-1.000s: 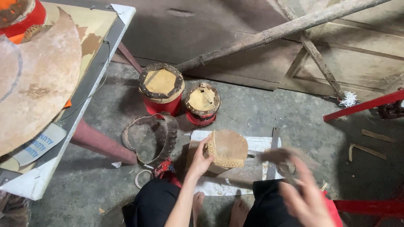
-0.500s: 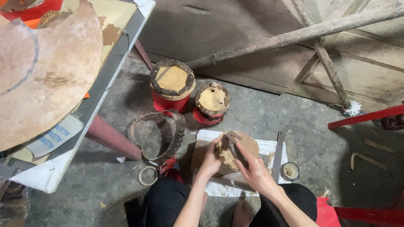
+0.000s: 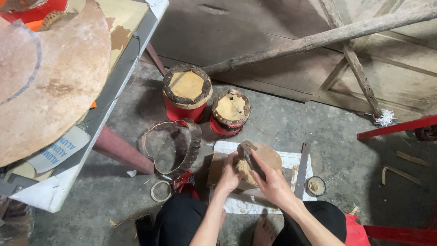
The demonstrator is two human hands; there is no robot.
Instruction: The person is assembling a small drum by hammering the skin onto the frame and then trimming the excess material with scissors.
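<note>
Left hand fingers clamp the small drum on the white sheet by the saw, right hand fingers closed on a hammer; drum looks light, rigid, skin probably delicate, best held by the shell.

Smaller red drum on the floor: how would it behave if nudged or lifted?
The smaller red drum stands upright on its flat end on rough concrete, so it would probably scrape, not slide. Tipped onto its round side, it would likely roll. It looks rigid; I can't judge its weight.
</note>
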